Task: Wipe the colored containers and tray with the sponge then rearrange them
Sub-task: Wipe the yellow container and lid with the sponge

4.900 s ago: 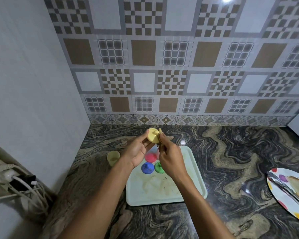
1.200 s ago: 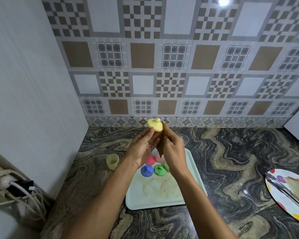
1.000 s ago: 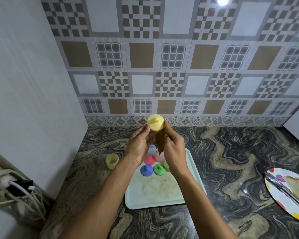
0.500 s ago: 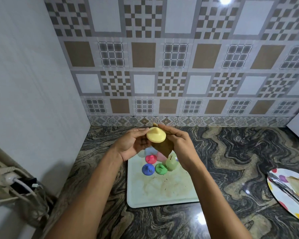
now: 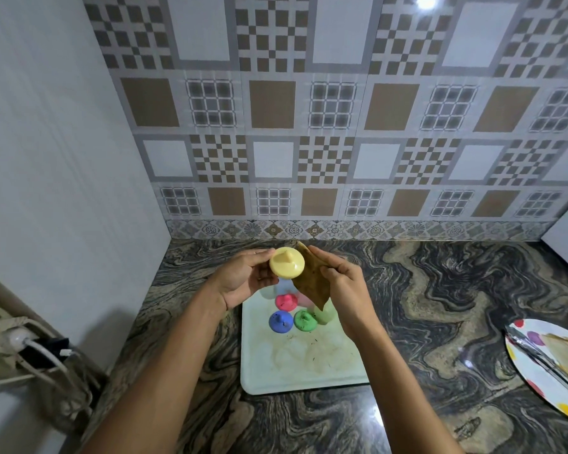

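Tray (image 5: 309,371) sits mid-desk (image 5: 440,306), and the containers (image 5: 305,320) crowd its far end. Above them the left hand (image 5: 243,278) holds a lid (image 5: 287,263). The right hand (image 5: 341,286) holds the sponge (image 5: 312,280) just beside it. Far right, well apart, a plate (image 5: 532,365). Cables (image 5: 30,352) sit far left by the wall.

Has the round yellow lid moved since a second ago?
Yes: the round yellow plastic lid dropped below the patterned tile border it overlapped before.
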